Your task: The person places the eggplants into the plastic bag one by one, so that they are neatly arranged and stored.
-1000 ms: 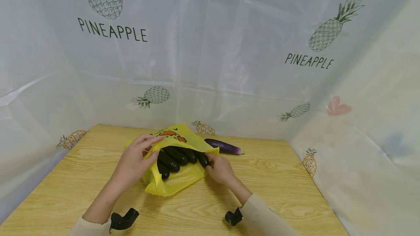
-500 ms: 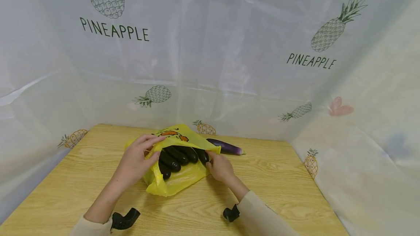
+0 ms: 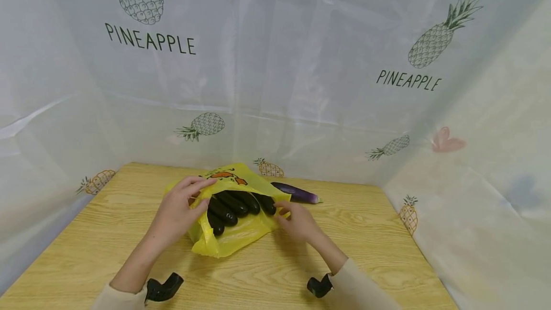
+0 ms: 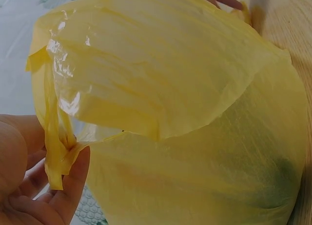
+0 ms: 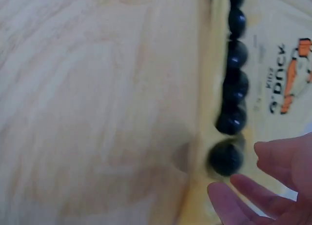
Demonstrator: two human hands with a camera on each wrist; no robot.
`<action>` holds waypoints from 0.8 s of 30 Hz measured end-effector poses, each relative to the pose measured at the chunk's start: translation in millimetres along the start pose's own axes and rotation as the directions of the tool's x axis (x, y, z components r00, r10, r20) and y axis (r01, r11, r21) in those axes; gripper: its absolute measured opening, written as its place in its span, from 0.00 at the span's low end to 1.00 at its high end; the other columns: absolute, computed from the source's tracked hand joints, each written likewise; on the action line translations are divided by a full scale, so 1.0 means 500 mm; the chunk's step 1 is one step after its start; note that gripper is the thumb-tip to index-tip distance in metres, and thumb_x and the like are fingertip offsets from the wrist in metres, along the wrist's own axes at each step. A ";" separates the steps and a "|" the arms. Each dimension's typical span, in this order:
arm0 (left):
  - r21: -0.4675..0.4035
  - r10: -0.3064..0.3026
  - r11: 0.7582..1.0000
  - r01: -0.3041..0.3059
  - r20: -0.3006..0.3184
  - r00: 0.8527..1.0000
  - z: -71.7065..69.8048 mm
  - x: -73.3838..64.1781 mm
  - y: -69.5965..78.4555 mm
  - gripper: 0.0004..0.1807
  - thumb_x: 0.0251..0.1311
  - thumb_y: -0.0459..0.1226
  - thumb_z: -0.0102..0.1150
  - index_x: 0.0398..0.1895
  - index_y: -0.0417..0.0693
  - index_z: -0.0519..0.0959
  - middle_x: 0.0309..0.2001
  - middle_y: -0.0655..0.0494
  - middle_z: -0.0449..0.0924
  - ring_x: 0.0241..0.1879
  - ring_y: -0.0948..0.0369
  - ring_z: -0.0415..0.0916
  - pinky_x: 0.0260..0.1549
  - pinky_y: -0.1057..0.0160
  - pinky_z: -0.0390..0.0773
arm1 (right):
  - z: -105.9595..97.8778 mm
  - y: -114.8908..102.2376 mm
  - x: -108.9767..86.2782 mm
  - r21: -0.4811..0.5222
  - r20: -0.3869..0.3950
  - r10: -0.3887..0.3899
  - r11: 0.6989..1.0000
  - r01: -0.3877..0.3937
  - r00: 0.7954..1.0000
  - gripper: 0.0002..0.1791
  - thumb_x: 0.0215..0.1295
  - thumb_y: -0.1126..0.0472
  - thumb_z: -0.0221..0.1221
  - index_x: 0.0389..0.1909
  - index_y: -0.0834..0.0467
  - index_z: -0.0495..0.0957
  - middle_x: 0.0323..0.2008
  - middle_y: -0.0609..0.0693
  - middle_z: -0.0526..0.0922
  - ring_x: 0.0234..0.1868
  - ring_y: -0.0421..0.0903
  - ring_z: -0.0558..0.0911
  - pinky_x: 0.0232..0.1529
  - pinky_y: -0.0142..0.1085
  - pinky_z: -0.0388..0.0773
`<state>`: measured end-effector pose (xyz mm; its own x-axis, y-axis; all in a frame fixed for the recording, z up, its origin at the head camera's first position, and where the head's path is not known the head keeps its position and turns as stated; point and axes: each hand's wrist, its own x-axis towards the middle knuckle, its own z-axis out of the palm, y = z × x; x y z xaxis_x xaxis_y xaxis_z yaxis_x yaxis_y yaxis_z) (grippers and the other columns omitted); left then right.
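A yellow plastic bag (image 3: 246, 238) lies on its side with its mouth toward me. Several dark, glossy eggplants (image 3: 233, 203) rest side by side inside, rounded ends facing out. My left hand (image 3: 174, 214) pinches the left edge of the mouth between thumb and fingers, keeping it raised; a gathered strip of bag (image 4: 53, 137) shows there in the left wrist view. At the right edge of the mouth is my right hand (image 3: 301, 221), fingers spread. In the right wrist view its fingertips (image 5: 219, 191) are close to the end eggplant (image 5: 225, 158), gripping nothing.
A purple eggplant (image 3: 299, 193) with a pale end lies on the wooden table (image 3: 357, 238), behind and right of the bag. Pineapple-printed sheets (image 3: 280, 85) hang around the back and sides.
My right hand has let go of the rightmost eggplant in the bag and drawn back a little to the right, its fingers now spread. The left hand keeps its place on the bag.
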<state>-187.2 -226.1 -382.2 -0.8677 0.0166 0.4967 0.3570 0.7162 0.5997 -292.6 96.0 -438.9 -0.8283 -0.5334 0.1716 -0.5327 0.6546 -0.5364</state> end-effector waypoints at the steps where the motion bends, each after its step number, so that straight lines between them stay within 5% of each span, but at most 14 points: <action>1: -0.001 -0.001 1.000 0.001 0.000 1.000 -0.001 0.000 -0.001 0.28 0.67 0.29 0.68 0.69 0.53 0.82 0.62 0.53 0.81 0.44 0.59 0.77 0.41 0.60 0.81 | -0.010 0.002 -0.002 0.016 -0.009 0.002 1.000 -0.002 1.000 0.19 0.76 0.65 0.62 0.65 0.63 0.81 0.51 0.62 0.88 0.39 0.53 0.89 0.36 0.40 0.86; 11: 0.007 0.004 1.000 -0.004 -0.017 1.000 -0.006 -0.003 -0.010 0.27 0.67 0.28 0.68 0.69 0.51 0.82 0.61 0.53 0.81 0.45 0.58 0.78 0.41 0.59 0.82 | -0.085 0.053 0.031 0.017 -0.151 0.071 0.997 -0.070 0.986 0.18 0.74 0.66 0.65 0.62 0.62 0.83 0.48 0.59 0.87 0.41 0.51 0.88 0.40 0.43 0.86; 16: 0.006 0.009 1.000 -0.008 -0.016 1.000 -0.005 -0.002 -0.011 0.27 0.67 0.29 0.68 0.69 0.51 0.82 0.61 0.53 0.80 0.45 0.59 0.78 0.41 0.60 0.82 | -0.097 0.083 0.063 -0.009 -0.136 0.082 0.996 -0.084 0.987 0.23 0.74 0.66 0.65 0.68 0.61 0.80 0.60 0.64 0.83 0.50 0.58 0.86 0.49 0.52 0.86; 24: 0.016 0.017 1.000 -0.017 -0.016 1.000 -0.004 0.000 -0.007 0.27 0.67 0.29 0.69 0.69 0.52 0.82 0.62 0.52 0.80 0.42 0.59 0.76 0.39 0.61 0.79 | -0.078 0.100 0.120 -0.073 -0.065 0.046 0.996 -0.051 0.997 0.27 0.73 0.64 0.66 0.72 0.59 0.77 0.65 0.61 0.79 0.56 0.60 0.83 0.57 0.54 0.82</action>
<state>-187.7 -230.0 -382.7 -0.8561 0.0176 0.5166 0.3657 0.7269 0.5812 -375.9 117.5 -423.1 -0.8615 -0.4666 0.2002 -0.5011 0.7180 -0.4831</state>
